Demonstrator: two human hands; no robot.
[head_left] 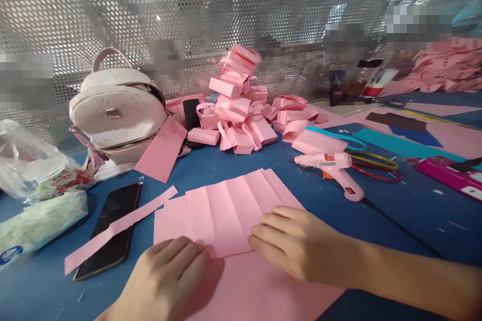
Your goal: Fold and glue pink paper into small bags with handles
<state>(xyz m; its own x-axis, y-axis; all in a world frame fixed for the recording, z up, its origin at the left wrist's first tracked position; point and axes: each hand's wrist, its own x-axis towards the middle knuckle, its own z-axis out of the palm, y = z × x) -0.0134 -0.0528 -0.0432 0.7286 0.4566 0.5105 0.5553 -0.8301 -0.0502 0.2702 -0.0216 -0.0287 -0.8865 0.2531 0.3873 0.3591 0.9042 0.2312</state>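
Note:
A creased pink paper sheet (222,210) lies in front of me, with several parallel folds running away from me. My left hand (165,271) is closed at its near left edge, with the fingertips curled under and out of sight. At the near right part, my right hand (293,246) has its fingers bent and pressed together on the same paper. Beneath both hands spreads a larger flat pink sheet (248,291). A narrow pink paper strip (128,223) lies left of the folded sheet, across a dark phone (109,230).
A pink glue gun (335,168) rests on the right, its cord trailing nearer. Folded pink paper boxes (237,110) are heaped behind the sheet. A pale backpack (116,110), a plastic bag (30,160) and a tissue pack (41,220) stand left. A magenta power strip (448,175) lies far right.

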